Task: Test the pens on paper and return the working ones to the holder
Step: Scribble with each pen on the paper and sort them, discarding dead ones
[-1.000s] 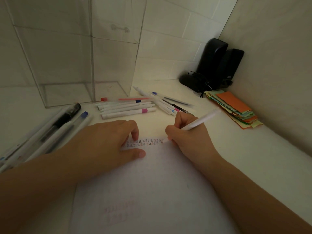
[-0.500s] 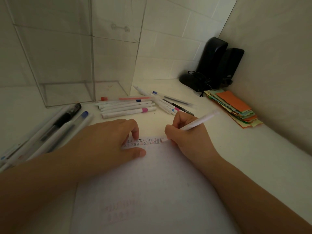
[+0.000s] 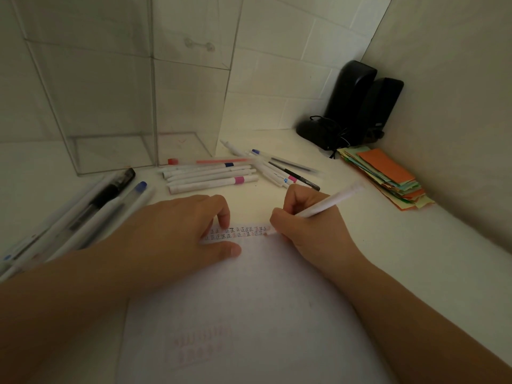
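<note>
White tabletop (image 3: 360,245), set into a tiled corner. On it: a sheet of paper (image 3: 249,300) at the near middle; a clear holder (image 3: 110,120) at far left; white pens (image 3: 210,177) in a row before the holder; more pens (image 3: 83,212) at left; crossed pens (image 3: 277,170) mid-far; black speakers (image 3: 363,103) in the corner; a stack of coloured paper slips (image 3: 388,176) at right.

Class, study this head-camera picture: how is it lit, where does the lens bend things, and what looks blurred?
Head view: dim overall, brightest on the paper around the marks by the right hand; wide-angle lens bows the clear acrylic box and wall edges; the white pen end is smeared, and pens at left look soft.
</note>
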Demonstrator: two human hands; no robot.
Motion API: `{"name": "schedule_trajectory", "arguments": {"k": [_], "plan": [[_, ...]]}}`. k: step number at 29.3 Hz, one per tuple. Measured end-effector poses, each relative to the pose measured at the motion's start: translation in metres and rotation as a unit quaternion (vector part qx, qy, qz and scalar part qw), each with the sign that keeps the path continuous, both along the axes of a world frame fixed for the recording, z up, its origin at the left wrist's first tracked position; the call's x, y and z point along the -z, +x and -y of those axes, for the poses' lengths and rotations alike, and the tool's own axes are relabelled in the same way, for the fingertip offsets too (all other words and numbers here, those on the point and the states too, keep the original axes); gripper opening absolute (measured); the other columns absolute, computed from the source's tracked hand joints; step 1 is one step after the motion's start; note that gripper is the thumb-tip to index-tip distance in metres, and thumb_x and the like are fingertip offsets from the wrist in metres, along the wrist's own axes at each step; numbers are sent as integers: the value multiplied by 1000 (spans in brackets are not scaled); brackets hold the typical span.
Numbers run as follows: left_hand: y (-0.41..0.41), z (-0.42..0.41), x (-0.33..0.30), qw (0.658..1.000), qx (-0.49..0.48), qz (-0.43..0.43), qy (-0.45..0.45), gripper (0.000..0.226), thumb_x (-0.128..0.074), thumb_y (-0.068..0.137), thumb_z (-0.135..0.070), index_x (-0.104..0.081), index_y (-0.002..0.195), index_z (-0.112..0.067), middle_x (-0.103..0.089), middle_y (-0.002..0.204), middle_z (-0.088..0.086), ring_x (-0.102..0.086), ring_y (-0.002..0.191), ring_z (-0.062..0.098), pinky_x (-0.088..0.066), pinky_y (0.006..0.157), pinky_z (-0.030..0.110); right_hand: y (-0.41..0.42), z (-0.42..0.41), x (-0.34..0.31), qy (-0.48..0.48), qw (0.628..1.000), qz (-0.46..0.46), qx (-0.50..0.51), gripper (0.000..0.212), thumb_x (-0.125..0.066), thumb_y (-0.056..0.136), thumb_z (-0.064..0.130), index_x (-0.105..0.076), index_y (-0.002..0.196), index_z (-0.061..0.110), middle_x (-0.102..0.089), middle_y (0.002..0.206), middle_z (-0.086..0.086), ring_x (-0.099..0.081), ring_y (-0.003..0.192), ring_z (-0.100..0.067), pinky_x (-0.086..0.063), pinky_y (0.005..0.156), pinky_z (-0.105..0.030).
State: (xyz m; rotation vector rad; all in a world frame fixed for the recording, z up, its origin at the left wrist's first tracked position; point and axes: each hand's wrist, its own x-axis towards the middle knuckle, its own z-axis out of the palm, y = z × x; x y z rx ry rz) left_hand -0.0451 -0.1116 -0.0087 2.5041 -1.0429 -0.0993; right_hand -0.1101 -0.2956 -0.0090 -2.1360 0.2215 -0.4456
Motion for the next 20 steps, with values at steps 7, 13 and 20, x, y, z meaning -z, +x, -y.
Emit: {"name": "schedule_trajectory", "arguments": {"k": [7, 13, 20], "plan": [[1, -1, 2, 1000, 10, 9, -27, 33, -50, 69, -63, -37, 87, -39, -46, 72, -14, -44, 65, -2, -32, 57, 18, -3, 3, -3, 85, 995, 37, 47, 20, -64, 76, 4, -50, 62, 7, -52, 50, 1, -42, 42, -2, -34, 42, -12], [0, 1, 0, 986, 39, -25, -163, 19, -50, 74, -39, -40, 89, -43, -53, 94, -26, -45, 75, -17, -38, 70, 12, -10, 3, -11, 174, 982, 47, -58, 24, -80, 61, 28, -60, 59, 15, -60, 49, 4, -49, 43, -5, -41, 47, -18], [-5, 2, -5, 970, 68, -79, -220, 32, -39, 88, -4, -43, 89, -36, -58, 77, -37, -40, 75, -30, -32, 64, -1, -11, -1, -10, 312, 915, 39, -254, 35, -58, 78, 43, -72, 84, 11, -71, 78, -10, -63, 65, -20, -51, 61, -27]]}}
